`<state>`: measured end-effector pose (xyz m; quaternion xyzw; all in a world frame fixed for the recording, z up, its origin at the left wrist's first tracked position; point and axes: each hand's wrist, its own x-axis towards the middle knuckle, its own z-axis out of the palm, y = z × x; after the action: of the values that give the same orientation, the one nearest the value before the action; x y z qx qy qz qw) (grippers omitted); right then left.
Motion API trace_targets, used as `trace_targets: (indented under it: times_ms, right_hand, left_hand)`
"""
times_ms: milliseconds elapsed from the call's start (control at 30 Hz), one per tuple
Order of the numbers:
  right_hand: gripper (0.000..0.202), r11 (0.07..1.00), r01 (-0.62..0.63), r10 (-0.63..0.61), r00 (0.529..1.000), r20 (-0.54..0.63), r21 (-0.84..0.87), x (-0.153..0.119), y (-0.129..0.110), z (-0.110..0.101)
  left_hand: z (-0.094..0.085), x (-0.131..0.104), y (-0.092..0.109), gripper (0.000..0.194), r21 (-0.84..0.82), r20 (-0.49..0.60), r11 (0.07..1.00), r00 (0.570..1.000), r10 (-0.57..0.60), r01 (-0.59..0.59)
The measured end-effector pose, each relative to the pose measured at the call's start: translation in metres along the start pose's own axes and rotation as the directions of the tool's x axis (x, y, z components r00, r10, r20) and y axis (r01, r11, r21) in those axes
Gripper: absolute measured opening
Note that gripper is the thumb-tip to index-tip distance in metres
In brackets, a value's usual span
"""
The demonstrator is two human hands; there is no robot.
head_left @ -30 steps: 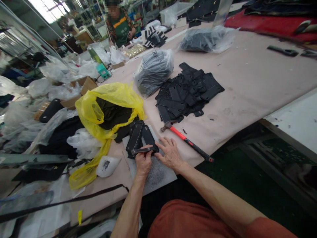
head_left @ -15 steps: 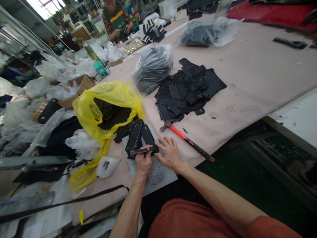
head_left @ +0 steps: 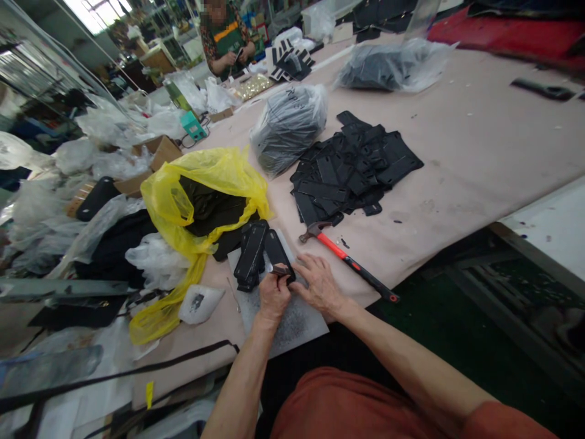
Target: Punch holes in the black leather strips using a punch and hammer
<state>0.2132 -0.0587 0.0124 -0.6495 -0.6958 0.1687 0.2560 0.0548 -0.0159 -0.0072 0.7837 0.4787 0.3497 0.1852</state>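
Observation:
My left hand [head_left: 275,299] is closed around a short metal punch [head_left: 280,269], held over a black strap-like piece [head_left: 275,249]. My right hand [head_left: 319,283] lies low beside it, fingers stretched out and apart, its thumb side by the lower end of that piece. Under both hands is a pale, scuffed board [head_left: 292,332]. More black pieces [head_left: 250,259] are stacked on the board's left part. A claw hammer [head_left: 350,262] with a red and black handle rests just right of my right hand. The punch's tip is hidden by my fingers.
A heap of black pieces [head_left: 351,167] lies beyond the hammer. Left of the board stands an open yellow bag [head_left: 159,210] with dark material inside. Filled clear bags [head_left: 292,128] sit farther back. A person [head_left: 228,46] works across the table. The table edge [head_left: 439,251] runs at right.
The punch has turned from lying sideways, its end pointing left, to a steeper angle. My left hand has moved slightly right, closer to my right hand. The whole view has shifted a little.

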Motion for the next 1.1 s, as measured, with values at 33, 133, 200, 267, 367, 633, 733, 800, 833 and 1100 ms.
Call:
trace_targets:
  times_ms: [33,133,200,267,367,633,733,800,833,1100]
  right_hand:
    - [0.043,1.000,-0.008,0.007,1.000,-0.022,-0.014,0.000,0.004,-0.008]
    - [0.040,0.983,-0.140,0.126,0.986,-0.113,-0.122,-0.003,0.028,-0.035]
    - [0.039,0.944,-0.249,0.229,0.967,-0.114,-0.215,-0.006,0.048,-0.049]
    - [0.032,0.910,-0.309,0.309,0.950,-0.042,-0.276,-0.008,0.065,-0.057]
    - [0.018,0.902,-0.379,0.405,0.909,0.099,-0.208,-0.009,0.074,-0.060]
    - [0.014,0.267,-0.814,0.479,0.577,0.662,0.516,-0.011,0.032,-0.072]
    - [0.028,0.476,-0.669,0.521,0.737,0.430,0.571,-0.005,0.001,-0.118]
    - [0.033,0.692,-0.396,0.416,0.902,0.115,0.604,0.001,-0.024,-0.157]
    - [0.032,0.768,-0.239,0.351,0.933,-0.078,0.593,0.004,-0.035,-0.174]
    - [0.030,0.981,0.178,-0.180,0.983,-0.021,-0.075,-0.005,-0.041,-0.184]
  left_hand:
    - [0.000,0.000,0.000,0.019,0.001,0.003,1.000,1.000,-0.002,0.002]
    - [-0.001,0.000,0.001,0.020,-0.017,0.044,1.000,0.999,-0.015,0.016]
    - [0.000,-0.001,0.001,0.020,-0.034,0.061,0.999,0.998,-0.034,0.036]
    - [0.001,-0.002,0.000,0.019,-0.048,0.057,0.997,0.997,-0.050,0.053]
    - [0.001,-0.003,-0.001,0.018,-0.053,0.058,0.996,0.996,-0.066,0.069]
    - [-0.004,-0.002,0.005,0.017,-0.033,0.054,0.998,0.997,-0.060,0.062]
    - [-0.004,-0.002,0.006,0.016,-0.011,0.048,0.998,0.997,-0.060,0.060]
    - [-0.004,-0.003,0.005,0.016,-0.006,0.042,0.998,0.997,-0.058,0.058]
    - [-0.004,-0.003,0.005,0.016,-0.007,0.038,0.998,0.998,-0.055,0.055]
    - [-0.003,-0.003,0.004,0.017,-0.015,0.019,1.000,1.000,-0.023,0.024]
